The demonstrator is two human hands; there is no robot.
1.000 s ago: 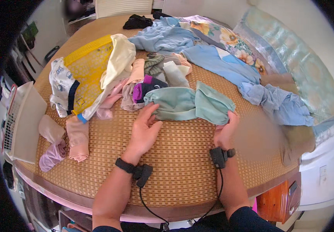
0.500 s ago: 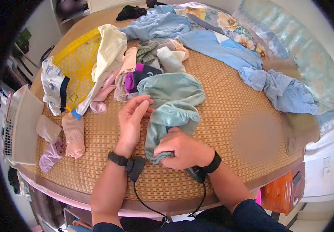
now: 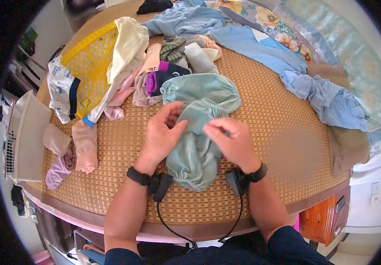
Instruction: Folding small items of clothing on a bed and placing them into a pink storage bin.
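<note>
Two pale teal, velvety tube-shaped pieces with gathered elastic ends, like sleeve covers, lie in front of me. The farther sleeve cover [image 3: 212, 86] lies crosswise; the nearer sleeve cover [image 3: 195, 165] stretches toward me, its top end overlapping the other. At its left edge my left hand [image 3: 164, 130] is open, fingers curved and thumb apart. My right hand [image 3: 232, 139] hovers over its upper right part, thumb and forefinger tips close together in a pinch. Any cloth between those tips is hidden. Both wrists wear black straps with cabled devices.
Socks [image 3: 168, 77] and a yellow lace garment [image 3: 95, 66] lie beyond on the woven tabletop [image 3: 124, 176]. Folded socks [image 3: 84, 145] are at left beside a white basket [image 3: 31, 139]. Blue clothing [image 3: 261, 53] runs along the far right.
My right hand has let go of the nearer sleeve cover's lower end and moved up and right. That piece now lies flatter, its lower end spread out. My left hand has shifted slightly right.
</note>
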